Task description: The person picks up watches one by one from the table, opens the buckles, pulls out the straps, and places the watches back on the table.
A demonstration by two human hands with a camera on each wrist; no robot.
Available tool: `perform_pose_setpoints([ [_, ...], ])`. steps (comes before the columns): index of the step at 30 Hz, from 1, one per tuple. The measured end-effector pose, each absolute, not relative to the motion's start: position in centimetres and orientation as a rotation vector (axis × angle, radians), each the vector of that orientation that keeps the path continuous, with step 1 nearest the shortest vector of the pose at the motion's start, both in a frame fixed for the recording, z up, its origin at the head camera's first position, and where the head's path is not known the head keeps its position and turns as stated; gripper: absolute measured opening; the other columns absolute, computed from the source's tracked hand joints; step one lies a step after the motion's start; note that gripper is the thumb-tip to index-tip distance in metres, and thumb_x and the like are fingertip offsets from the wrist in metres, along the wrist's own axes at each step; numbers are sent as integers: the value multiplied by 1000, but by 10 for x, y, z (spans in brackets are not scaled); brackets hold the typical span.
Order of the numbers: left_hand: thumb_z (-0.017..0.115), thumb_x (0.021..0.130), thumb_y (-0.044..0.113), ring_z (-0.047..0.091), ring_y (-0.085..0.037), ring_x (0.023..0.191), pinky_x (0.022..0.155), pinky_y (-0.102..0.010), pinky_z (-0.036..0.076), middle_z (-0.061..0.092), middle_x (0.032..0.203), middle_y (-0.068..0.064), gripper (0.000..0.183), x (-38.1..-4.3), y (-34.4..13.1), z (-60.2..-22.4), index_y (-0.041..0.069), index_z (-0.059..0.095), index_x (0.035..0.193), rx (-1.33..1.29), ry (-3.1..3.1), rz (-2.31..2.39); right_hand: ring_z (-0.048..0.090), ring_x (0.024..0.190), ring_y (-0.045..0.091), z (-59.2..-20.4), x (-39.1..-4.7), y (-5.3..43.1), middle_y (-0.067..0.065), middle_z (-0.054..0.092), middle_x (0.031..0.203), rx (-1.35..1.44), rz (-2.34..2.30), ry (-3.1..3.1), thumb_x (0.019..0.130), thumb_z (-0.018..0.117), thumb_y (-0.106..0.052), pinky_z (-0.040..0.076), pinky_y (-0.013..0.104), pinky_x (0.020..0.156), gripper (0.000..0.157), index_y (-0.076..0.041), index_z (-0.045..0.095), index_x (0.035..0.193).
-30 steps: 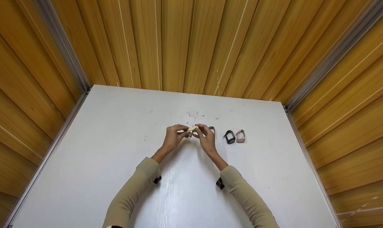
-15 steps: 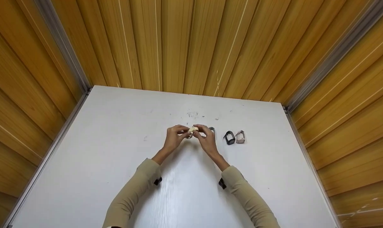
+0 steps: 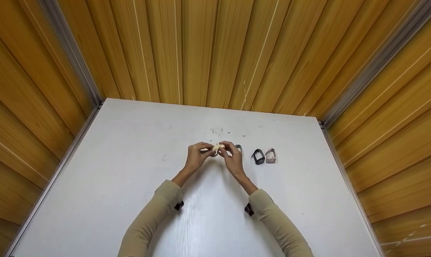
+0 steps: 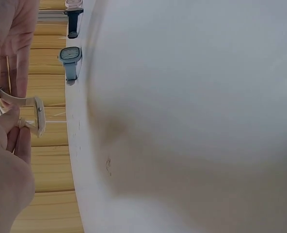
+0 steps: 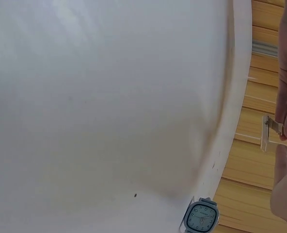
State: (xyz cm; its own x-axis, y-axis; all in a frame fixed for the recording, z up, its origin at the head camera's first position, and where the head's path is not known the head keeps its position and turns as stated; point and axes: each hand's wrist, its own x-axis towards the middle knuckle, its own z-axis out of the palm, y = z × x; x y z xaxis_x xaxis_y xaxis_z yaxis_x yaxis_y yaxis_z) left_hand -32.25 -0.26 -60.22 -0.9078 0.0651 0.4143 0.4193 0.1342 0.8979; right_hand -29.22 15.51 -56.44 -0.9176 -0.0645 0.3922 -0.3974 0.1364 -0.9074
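Observation:
Both hands hold a cream wristwatch (image 3: pixel 218 147) between them above the white table. My left hand (image 3: pixel 194 156) pinches its strap between thumb and fingers; in the left wrist view the watch case (image 4: pixel 39 116) juts out past these fingertips. My right hand (image 3: pixel 233 159) pinches the other part of the strap with curled thumb and fingers. Fingers cover much of the strap, so whether its ends are joined cannot be told. Just beyond the right hand stands a grey-blue watch (image 4: pixel 70 56) with a squarish dial, mostly hidden in the head view.
On the table (image 3: pixel 130 142), right of the hands, a black watch (image 3: pixel 258 156) and a pale pink watch (image 3: pixel 270 156) stand side by side with looped straps. Small dark marks (image 3: pixel 216 130) dot the surface behind the hands. Wood-patterned walls (image 3: pixel 197 53) enclose the table's back and sides.
The cream watch has turned slightly between the fingers, and the right thumb has shifted against it. Both hands stay in nearly the same place; the other watches have not moved.

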Motion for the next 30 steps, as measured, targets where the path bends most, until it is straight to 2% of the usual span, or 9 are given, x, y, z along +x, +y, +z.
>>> perform_pose_setpoints([
  [5, 79, 82, -6, 74, -42, 93, 81, -34, 64, 75, 96, -26, 14, -321, -5, -606, -9, 77, 96, -477, -2128, -1851, 67, 106, 47, -569, -293, 155, 36, 64, 112, 415, 1955, -2122, 98, 58, 8, 59, 51, 91, 22, 18, 59, 118],
  [9, 79, 83, -2, 75, -37, 93, 79, -26, 63, 76, 96, -22, 13, -320, -7, -607, -6, 78, 96, -461, -2156, -1868, 69, 106, 40, -570, -293, 156, 36, 62, 112, 391, 1996, -2103, 100, 56, 8, 60, 48, 90, 23, 19, 56, 120],
  [13, 79, 84, -1, 75, -35, 93, 81, -22, 62, 76, 95, -21, 13, -321, -7, -606, -6, 78, 96, -458, -2191, -1827, 69, 108, 43, -568, -293, 157, 35, 62, 114, 400, 1987, -2124, 101, 55, 7, 60, 49, 90, 24, 18, 56, 122],
  [18, 79, 84, -2, 76, -37, 93, 80, -23, 62, 76, 95, -23, 13, -322, -8, -606, -8, 78, 96, -469, -2201, -1795, 67, 106, 49, -566, -294, 157, 35, 63, 113, 438, 1953, -2171, 100, 57, 5, 59, 52, 91, 27, 16, 56, 126],
  [23, 77, 86, -2, 75, -36, 96, 84, -26, 62, 76, 97, -22, 12, -321, -9, -606, -8, 77, 97, -481, -2229, -1724, 69, 105, 40, -564, -294, 158, 29, 66, 111, 457, 1875, -2265, 97, 65, 2, 63, 36, 86, 39, 9, 58, 134],
  [26, 77, 87, -2, 75, -35, 96, 85, -27, 62, 76, 97, -20, 11, -321, -10, -606, -6, 78, 97, -490, -2239, -1694, 70, 104, 35, -563, -294, 157, 28, 69, 110, 468, 1818, -2278, 95, 68, 1, 63, 27, 83, 36, 9, 62, 129],
  [30, 77, 86, -3, 75, -35, 95, 85, -27, 62, 76, 97, -20, 12, -321, -11, -606, -6, 78, 97, -503, -2239, -1676, 71, 101, 33, -563, -296, 155, 29, 71, 108, 481, 1778, -2252, 93, 69, 4, 63, 25, 81, 26, 13, 66, 117],
])
